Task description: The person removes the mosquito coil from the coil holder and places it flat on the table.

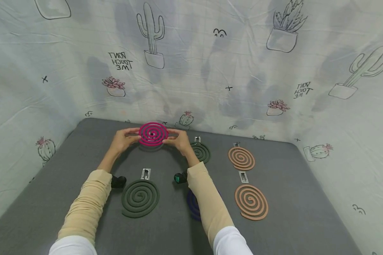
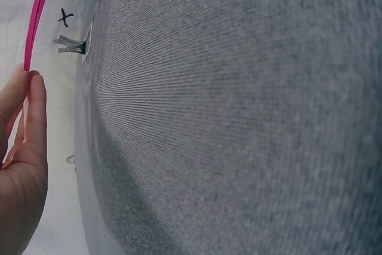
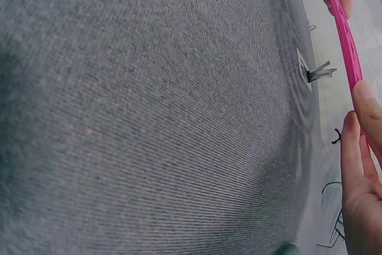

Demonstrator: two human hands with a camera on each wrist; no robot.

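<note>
A bright pink mosquito coil (image 1: 153, 134) is held up flat between both hands near the far edge of the grey surface. My left hand (image 1: 121, 140) pinches its left rim between thumb and fingers, my right hand (image 1: 179, 140) its right rim. Seen edge-on in the left wrist view, the coil (image 2: 37, 19) has a thin dark line along it. A metal coil stand (image 2: 71, 45) rises from the surface beyond the hands; the right wrist view shows this stand (image 3: 319, 73) apart from the coil.
A dark green coil (image 1: 139, 194) lies near a flat metal stand (image 1: 145, 174). Another green coil (image 1: 204, 153) and a dark purple coil (image 1: 193, 205) are partly behind my right arm. Two tan coils (image 1: 241, 158) lie at right. A printed curtain (image 1: 194, 88) surrounds the surface.
</note>
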